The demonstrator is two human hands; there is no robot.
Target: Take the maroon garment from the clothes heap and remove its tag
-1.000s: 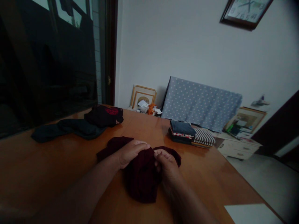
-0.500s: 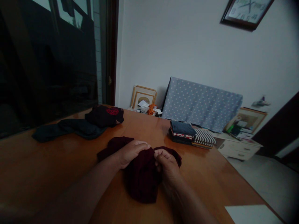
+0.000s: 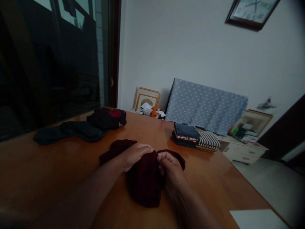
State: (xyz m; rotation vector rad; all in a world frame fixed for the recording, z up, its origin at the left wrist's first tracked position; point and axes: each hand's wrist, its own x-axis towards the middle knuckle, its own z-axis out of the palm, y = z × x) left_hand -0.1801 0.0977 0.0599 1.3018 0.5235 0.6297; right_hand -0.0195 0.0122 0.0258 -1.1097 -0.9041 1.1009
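Note:
A crumpled maroon garment (image 3: 146, 187) lies in the middle of the wooden table, with part of it raised between my hands. My left hand (image 3: 135, 156) grips its upper left part, thumb on top and the other fingers partly hidden by the cloth. With thumb and fingertips pressed together, my right hand (image 3: 169, 163) pinches the cloth's upper edge, a short way right of the left hand. One flap of the garment spreads out to the left and another shows behind the right hand. What kind of garment it is cannot be made out.
On the wooden table (image 3: 207, 184), a dark garment with a red print (image 3: 107, 117) and dark blue-grey clothing (image 3: 71, 131) lie at left. Folded clothes (image 3: 187, 133) and a folded striped garment (image 3: 207, 141) are stacked at right. A white sheet (image 3: 257, 218) lies near the right edge.

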